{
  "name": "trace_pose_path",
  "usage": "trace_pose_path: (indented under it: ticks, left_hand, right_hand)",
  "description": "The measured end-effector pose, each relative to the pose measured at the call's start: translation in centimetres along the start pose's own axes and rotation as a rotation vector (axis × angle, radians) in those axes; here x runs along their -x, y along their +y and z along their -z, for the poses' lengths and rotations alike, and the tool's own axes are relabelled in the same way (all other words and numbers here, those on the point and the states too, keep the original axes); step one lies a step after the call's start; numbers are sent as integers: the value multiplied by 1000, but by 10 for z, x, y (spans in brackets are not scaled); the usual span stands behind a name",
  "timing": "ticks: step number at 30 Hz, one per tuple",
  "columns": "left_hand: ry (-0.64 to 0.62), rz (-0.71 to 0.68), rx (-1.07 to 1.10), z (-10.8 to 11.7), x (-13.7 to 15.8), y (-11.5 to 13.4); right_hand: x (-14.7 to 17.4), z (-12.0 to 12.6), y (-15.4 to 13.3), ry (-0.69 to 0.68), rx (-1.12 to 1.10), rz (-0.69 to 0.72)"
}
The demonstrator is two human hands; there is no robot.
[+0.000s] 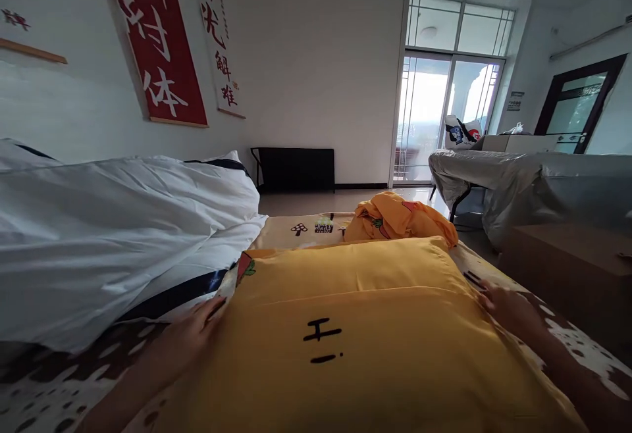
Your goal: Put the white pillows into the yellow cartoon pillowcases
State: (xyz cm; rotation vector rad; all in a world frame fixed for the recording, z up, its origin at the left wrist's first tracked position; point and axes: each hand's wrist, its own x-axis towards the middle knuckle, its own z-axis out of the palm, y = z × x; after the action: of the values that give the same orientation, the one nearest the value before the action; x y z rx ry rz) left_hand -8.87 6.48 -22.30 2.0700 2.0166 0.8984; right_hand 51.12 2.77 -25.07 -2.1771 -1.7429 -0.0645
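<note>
Yellow pillow (355,341) is lain flat on the bed (74,380), low in the frame. It is pressed at its sides by the left hand (190,334) and right hand (508,311), fingers flat, nothing gripped. Smoothing seems underway; gentle, even pushing is called for next.

Single head-worn camera, low and close over yellow pillow (355,341) on bed, facing forward across room toward balcony door (444,117); both hands at frame's lower edges.
</note>
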Motion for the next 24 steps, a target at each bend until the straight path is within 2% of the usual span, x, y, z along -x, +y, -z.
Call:
trace_pose_path:
  ticks: [1,3,4,6,7,10,13,18,21,24]
  left_hand:
    - [-69,-125,-7,-4,4,23]
    - [-87,-310,-33,-16,12,77]
    - [-122,-421,-45,-23,16,104]
    - [-153,-635,-72,-37,24,150]
    - [-143,-710,-79,-43,28,166]
    - [-166,-842,-96,-55,31,188]
    - [-235,-834,-88,-60,28,181]
    - [-287,-785,17,-57,20,148]
    - [-256,-681,15,-48,15,117]
    - [-200,-524,36,-38,11,71]
  right_hand:
    - [3,1,-24,119,38,68]
    - [12,3,-81,333,13,357]
    - [19,5,-110,393,-33,493]
    - [34,7,-161,385,-118,761]
    - [40,7,-179,356,-160,840]
    - [49,4,-203,266,-240,926]
    - [46,-2,-192,196,-253,919]
    - [35,-12,-155,189,-248,842]
    - [27,-15,-127,246,-206,777]
    - [20,-22,-87,305,-143,672]
